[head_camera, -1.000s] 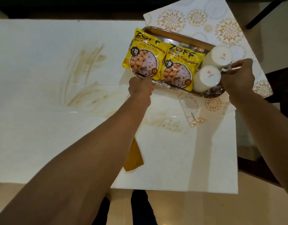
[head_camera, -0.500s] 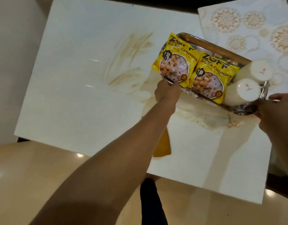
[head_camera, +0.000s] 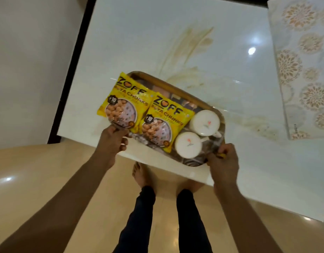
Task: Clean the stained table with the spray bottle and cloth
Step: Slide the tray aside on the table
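Left hand [head_camera: 112, 141] and right hand [head_camera: 223, 161] fingers clamped on opposite ends of steel tray [head_camera: 173, 89], tray overhanging near edge of white surface [head_camera: 132, 39], brown stains [head_camera: 186, 52] exposed beyond, patterned mat [head_camera: 303, 70] at far right edge

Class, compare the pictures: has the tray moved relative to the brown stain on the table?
Yes. The tray, gripped by the left hand and right hand, has moved from beside the floral mat, past the stain, toward the table's near edge.
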